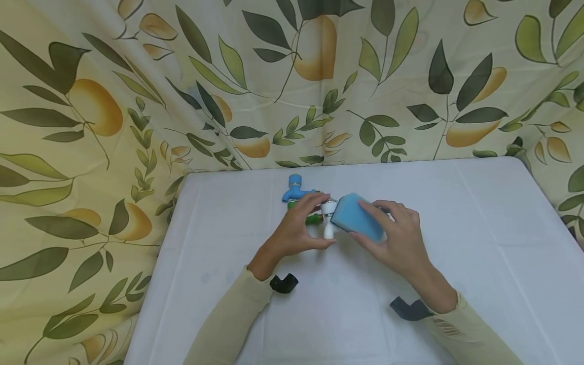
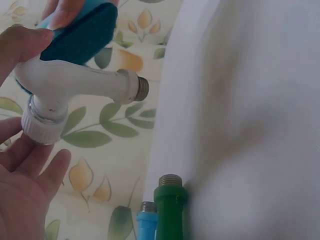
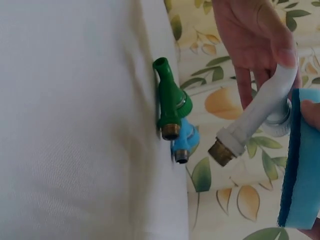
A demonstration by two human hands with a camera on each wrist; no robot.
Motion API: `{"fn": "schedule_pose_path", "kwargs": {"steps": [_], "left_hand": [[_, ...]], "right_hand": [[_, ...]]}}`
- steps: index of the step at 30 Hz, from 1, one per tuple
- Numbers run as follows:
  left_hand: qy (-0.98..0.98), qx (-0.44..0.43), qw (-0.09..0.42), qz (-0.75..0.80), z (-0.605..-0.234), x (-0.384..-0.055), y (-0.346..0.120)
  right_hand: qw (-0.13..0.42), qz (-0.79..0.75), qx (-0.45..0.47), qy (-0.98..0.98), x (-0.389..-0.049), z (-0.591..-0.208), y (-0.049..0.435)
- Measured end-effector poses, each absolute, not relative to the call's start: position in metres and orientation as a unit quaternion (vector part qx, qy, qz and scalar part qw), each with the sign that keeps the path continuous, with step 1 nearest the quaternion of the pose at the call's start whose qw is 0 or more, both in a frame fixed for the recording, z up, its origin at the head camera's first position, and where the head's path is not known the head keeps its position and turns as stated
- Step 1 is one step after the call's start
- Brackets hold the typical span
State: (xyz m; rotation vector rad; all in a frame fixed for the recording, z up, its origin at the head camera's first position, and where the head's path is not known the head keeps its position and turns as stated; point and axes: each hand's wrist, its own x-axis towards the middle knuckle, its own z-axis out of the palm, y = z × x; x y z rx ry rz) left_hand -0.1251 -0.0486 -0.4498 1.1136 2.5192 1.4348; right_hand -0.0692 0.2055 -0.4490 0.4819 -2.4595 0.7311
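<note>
Between thumb and fingers, my left hand [image 1: 295, 227] grips a white plastic tap [image 2: 75, 82] with a threaded metal end, raised above the table. The thumb lies at its spout end and fingertips touch the ribbed cap. My right hand [image 1: 401, 241] pinches a blue sponge [image 1: 358, 217] with a darker scouring side. In the left wrist view that dark side is right against the tap's body. A green tap [image 3: 171, 100] and a blue tap [image 1: 295, 188] lie behind on the table, partly hidden by the left hand in the head view.
A white cloth covers the table [image 1: 337, 314]. Behind and at the left hangs a curtain [image 1: 274, 66] printed with leaves and fruit. Dark wrist camera mounts [image 1: 284, 284] stick out beside both sleeves.
</note>
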Motion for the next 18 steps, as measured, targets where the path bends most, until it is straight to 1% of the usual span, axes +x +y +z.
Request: {"fn": "schedule_pose_path", "kwargs": {"steps": [6,10,18], "left_hand": [[0.824,0.356,0.019,0.44,-0.4484,-0.1233,-0.0456],[0.826,0.361,0.011,0.432,-0.4467,-0.1229,-0.0446],[0.829,0.355,0.012,0.432,-0.4492,-0.1214,-0.0433]], "right_hand": [[0.267,0.265,0.192,-0.906,-0.0684,-0.4467,0.2022],[0.272,0.264,0.179,-0.908,-0.0708,-0.4483,0.2058],[0.263,0.263,0.175,-0.912,-0.0697,-0.4506,0.2089]]}}
